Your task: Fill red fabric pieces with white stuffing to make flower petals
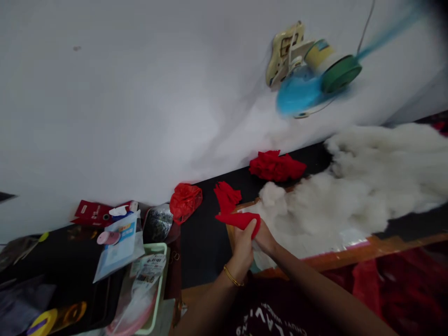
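A red cloth piece [238, 219], long and tapering to a point at its left end, is held over the table. My left hand [244, 242], with a gold bracelet at the wrist, is closed around its lower side, the thumb pressed on the cloth. Against its right end is my right hand [265, 237], also closed on it, most of its fingers hidden behind the cloth. Just beyond lies a small stack of red cloth pieces [227, 196]. White fluffy stuffing [322, 200] spreads to the right of my hands, with one tuft close by.
A larger heap of red cloth [277, 166] lies by the wall. To the left are a red plastic bag [185, 201], a pale green basket [160, 291] and a red box [93, 213]. A wall fan with blurred blue blades [301, 95] hangs above. Red material [402, 284] fills the lower right.
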Demonstrator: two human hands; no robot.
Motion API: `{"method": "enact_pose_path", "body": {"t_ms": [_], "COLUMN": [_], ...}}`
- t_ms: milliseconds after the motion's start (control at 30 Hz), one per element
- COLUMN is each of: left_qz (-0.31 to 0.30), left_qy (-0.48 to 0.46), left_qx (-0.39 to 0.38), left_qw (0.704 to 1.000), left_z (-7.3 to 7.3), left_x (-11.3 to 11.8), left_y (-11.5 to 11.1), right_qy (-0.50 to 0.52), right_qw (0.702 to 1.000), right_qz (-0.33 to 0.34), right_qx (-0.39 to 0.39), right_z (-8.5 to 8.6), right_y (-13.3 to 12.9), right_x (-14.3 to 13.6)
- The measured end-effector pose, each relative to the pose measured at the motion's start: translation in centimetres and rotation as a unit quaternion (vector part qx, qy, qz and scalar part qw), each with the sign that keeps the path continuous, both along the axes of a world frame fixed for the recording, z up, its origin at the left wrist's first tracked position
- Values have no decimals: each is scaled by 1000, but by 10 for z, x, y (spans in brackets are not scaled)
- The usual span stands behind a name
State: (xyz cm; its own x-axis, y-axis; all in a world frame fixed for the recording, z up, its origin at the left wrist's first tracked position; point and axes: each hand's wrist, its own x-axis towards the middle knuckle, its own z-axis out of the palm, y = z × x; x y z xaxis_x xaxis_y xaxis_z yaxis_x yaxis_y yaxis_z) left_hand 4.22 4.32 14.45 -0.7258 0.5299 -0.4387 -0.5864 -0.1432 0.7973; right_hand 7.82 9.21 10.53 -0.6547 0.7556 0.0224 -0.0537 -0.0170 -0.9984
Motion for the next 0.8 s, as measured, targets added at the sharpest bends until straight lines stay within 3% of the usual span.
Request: {"method": "enact_pose_path", "body": {"t_ms": [133, 300, 533, 600, 733, 800], "left_qz": [-49, 17, 33, 32, 36, 33], "left_qy": [-5, 26, 4, -9, -61, -76], "left_qx": [8, 34, 34, 35, 17, 14], "left_qw": [999, 999, 999, 999, 997, 996], "left_z": [3, -1, -2, -6, -17, -19], "left_x": [-9, -32, -13, -15, -36, -47], "left_y": [-2, -3, 5, 5, 1, 1], "right_qy": [-13, -3, -41, -43, -18, -35], "right_qw": [998, 996, 990, 993, 989, 983], "right_qz": [-59, -85, -124, -85, 61, 86], "right_qx": [-5, 41, 48, 71, 133, 159], "right_z": [-3, -1, -3, -1, 4, 4], "right_y": [0, -5, -14, -10, -2, 1], "right_x": [1, -4, -8, -7, -3, 4]}}
